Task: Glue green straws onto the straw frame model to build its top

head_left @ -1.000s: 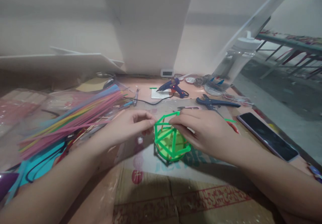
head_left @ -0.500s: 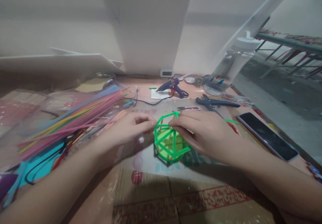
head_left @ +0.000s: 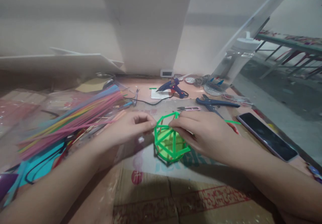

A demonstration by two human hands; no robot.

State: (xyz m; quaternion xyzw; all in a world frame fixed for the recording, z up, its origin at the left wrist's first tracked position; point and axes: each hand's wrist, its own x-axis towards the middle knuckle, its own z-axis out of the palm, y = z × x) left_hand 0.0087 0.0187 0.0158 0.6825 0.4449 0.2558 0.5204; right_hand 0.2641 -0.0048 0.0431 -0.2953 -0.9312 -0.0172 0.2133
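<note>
A small basket-like frame of bright green strips (head_left: 174, 142) stands upright in front of me, with a yellow-green base inside it. My left hand (head_left: 137, 125) pinches the frame's upper left corner between thumb and fingertip. From the other side, my right hand (head_left: 203, 126) has its thumb and fingers closed on the top rim, covering the frame's right part. Beneath it lie a white printed sheet (head_left: 148, 170) and a brown cardboard piece (head_left: 141, 193).
A blue glue gun (head_left: 173, 86) with a lit red light rests at the back. Nearby are pink-handled snips (head_left: 190, 108) and dark blue cutters (head_left: 218, 102). A phone (head_left: 268, 136) and clear bottle (head_left: 223, 66) stand right; colourful strips (head_left: 83, 120) lie left.
</note>
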